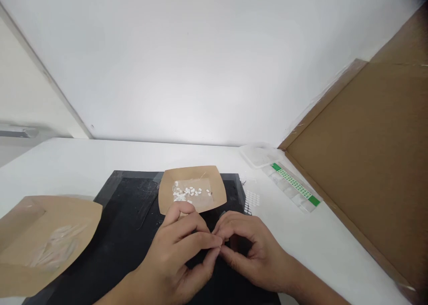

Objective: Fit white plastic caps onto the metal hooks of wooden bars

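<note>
While my left hand (180, 247) and right hand (265, 249) pinch a tiny pale piece (220, 247) toward the black mat (110, 256)'s right edge, the paper tray (219, 187) sits far-edge, I reckon for easy reach.

Beyond the left hand (187, 247), a tray (218, 184) of small pieces (190, 191) sits on a mat (113, 247). A second tray (20, 213) lies left; right, on the table (341, 247), a case (294, 187) lies between mat and cardboard (368, 149).

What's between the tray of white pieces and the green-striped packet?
Head view: part of the black mat, then rows of small white ovals on the white tabletop.
</note>
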Available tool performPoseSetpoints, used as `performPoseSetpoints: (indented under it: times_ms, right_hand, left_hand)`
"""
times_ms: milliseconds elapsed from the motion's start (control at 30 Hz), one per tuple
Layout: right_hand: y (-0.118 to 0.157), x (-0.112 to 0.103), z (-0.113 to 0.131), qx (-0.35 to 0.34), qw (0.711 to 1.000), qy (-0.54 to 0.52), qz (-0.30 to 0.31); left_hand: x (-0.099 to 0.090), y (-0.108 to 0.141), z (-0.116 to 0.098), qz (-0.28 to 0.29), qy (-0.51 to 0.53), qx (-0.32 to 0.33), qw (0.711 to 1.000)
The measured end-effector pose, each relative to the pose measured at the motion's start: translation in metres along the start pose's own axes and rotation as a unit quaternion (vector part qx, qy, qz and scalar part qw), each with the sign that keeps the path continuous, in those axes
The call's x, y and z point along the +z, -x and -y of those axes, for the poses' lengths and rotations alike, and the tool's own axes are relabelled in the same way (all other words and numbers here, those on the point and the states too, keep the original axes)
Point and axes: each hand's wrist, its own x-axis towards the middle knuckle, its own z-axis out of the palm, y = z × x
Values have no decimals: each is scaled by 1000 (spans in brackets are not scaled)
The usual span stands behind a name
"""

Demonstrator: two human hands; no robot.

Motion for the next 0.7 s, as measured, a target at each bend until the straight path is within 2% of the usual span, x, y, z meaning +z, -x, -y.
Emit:
performPoseSetpoints:
  times_ms: [133, 333, 600, 700]
  right_hand:
    - [0, -1, -1, 12, 1000, -18, -4]
    - [-1, -4, -3, -23, 999, 21, 8]
    - [0, -4, 0, 5, 998, 48, 32]
    - [-1, -1, 2, 25, 999, 11, 45]
  left_hand:
    - [-1, -2, 1, 6, -2, -7, 1000]
    - [-1, 2, 4, 50, 19, -32, 998]
    - [-6, 0, 2, 110, 13, -23, 994]
    - [-7, -1, 1, 124, 2, -14, 992]
